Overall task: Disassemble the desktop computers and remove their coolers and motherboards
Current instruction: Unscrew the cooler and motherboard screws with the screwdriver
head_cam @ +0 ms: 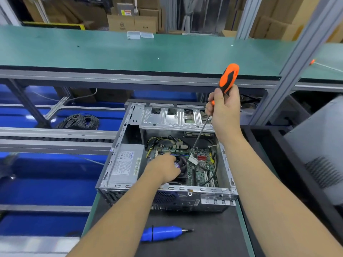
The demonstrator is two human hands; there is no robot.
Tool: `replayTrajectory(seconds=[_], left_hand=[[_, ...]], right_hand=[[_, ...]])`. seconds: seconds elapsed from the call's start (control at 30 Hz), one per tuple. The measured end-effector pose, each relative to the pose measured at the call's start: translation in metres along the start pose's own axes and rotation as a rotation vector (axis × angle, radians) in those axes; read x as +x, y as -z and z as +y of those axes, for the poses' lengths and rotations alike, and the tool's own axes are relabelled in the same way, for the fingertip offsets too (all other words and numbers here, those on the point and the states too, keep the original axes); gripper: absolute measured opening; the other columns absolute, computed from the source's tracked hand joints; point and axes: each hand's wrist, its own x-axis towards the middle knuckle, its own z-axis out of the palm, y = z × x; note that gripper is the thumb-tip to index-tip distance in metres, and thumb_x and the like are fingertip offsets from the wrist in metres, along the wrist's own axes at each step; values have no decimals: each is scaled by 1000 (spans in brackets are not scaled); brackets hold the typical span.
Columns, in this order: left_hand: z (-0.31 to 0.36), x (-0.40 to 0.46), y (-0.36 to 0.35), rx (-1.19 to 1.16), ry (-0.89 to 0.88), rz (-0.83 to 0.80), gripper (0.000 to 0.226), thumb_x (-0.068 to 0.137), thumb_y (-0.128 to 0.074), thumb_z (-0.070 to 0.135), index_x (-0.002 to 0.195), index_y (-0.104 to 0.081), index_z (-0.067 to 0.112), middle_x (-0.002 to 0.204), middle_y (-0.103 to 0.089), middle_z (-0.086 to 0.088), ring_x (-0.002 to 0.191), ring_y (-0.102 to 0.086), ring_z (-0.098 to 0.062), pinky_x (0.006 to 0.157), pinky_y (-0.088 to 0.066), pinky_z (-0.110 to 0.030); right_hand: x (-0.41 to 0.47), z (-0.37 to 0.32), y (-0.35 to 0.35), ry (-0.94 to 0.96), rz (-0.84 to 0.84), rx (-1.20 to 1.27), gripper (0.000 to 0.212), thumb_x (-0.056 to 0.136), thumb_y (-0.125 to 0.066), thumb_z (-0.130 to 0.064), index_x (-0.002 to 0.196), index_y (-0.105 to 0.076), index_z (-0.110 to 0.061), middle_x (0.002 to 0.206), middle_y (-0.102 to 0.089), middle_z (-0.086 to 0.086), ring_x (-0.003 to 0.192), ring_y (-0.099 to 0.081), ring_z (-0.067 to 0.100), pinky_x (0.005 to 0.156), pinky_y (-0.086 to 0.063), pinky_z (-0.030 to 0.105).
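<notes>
1. Cooler (181, 168) sits mid-case on the motherboard (201, 164); our left hand (165, 168) grasps its fan.
2. Our right hand (223, 108) is clenched round the orange screwdriver (228, 78), shaft angled down toward the cooler's 1 o'clock corner.
3. We judge cooler screws are in hand; next, seat the tip squarely.
4. Inside the case (122, 130): power supply (126, 164) at 9 o'clock, drive cage (176, 115) at 12.

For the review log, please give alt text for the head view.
A right hand holds an orange-handled screwdriver angled into an open desktop computer, while the left hand rests on the cooler fan. A blue electric screwdriver lies in front.
</notes>
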Motion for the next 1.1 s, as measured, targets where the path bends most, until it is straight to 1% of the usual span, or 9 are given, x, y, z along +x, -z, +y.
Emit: replayTrajectory(seconds=[0.1, 0.27, 0.4, 0.5, 0.57, 0.63, 0.73, 0.93, 1.1], left_hand=[[0, 0, 0, 0, -1, 10, 16, 94, -49, 33, 94, -51, 17, 122, -54, -5, 101, -52, -25, 81, -44, -36], [-1, 1, -1, -25, 10, 16, 36, 93, -52, 34, 121, -62, 16, 134, -53, -1, 114, -54, -25, 90, -48, -37], [-1, 1, -1, -25, 13, 23, 37, 89, -56, 34, 122, -60, 17, 126, -57, -2, 105, -55, -23, 90, -50, -39], [-4, 4, -4, -46, 1, 21, 61, 86, -64, 36, 142, -46, 22, 141, -52, -1, 124, -51, -24, 99, -48, -42], [-7, 7, -5, 15, -31, -3, 83, 84, -70, 42, 154, -28, 25, 152, -40, -1, 139, -36, -27, 108, -41, -47], [-8, 12, -5, 147, -55, -34, 98, 80, -73, 50, 157, -18, 25, 157, -32, -2, 145, -24, -27, 112, -35, -51], [-7, 17, -7, 290, -91, -97, 117, 70, -78, 65, 158, -14, 22, 157, -28, -5, 146, -23, -28, 111, -36, -52], [-9, 22, -10, 179, -46, -31, 92, 67, -87, 46, 143, -41, 21, 139, -44, -2, 130, -42, -25, 99, -49, -49], [-9, 22, -11, 106, -21, -19, 91, 63, -89, 41, 139, -45, 19, 137, -45, -1, 123, -51, -26, 95, -52, -46]], right_hand=[[2, -1, 1, 8, -4, 2, 6, 101, -44, -17, 99, -47, -22, 74, -52, -2, 58, -39, 15, 53, -34, 29], [3, -2, 3, 4, -11, 1, 7, 101, -44, -18, 100, -48, -24, 74, -53, -3, 57, -39, 14, 52, -35, 28], [1, -1, 3, 0, -14, 4, 9, 102, -43, -17, 102, -48, -24, 74, -53, -3, 58, -39, 14, 52, -36, 27], [2, -3, 2, 5, -11, 11, 9, 102, -43, -16, 101, -47, -23, 74, -52, -1, 57, -39, 15, 52, -35, 28], [3, -5, 2, 10, -7, 6, 8, 102, -43, -16, 100, -47, -23, 75, -52, -1, 57, -39, 15, 52, -35, 29], [5, -7, 1, 12, -13, 1, 8, 103, -42, -15, 100, -46, -22, 74, -52, -1, 57, -38, 15, 52, -33, 30], [5, -7, 0, 5, -23, -12, 9, 104, -42, -13, 101, -46, -21, 73, -52, -3, 56, -37, 15, 52, -32, 30], [3, -2, 1, -3, -25, -15, 10, 103, -42, -16, 101, -47, -23, 72, -53, -5, 57, -39, 14, 52, -35, 28], [5, -2, 3, 9, -18, -3, 7, 101, -44, -19, 101, -47, -24, 73, -53, -4, 56, -40, 15, 52, -35, 30]])
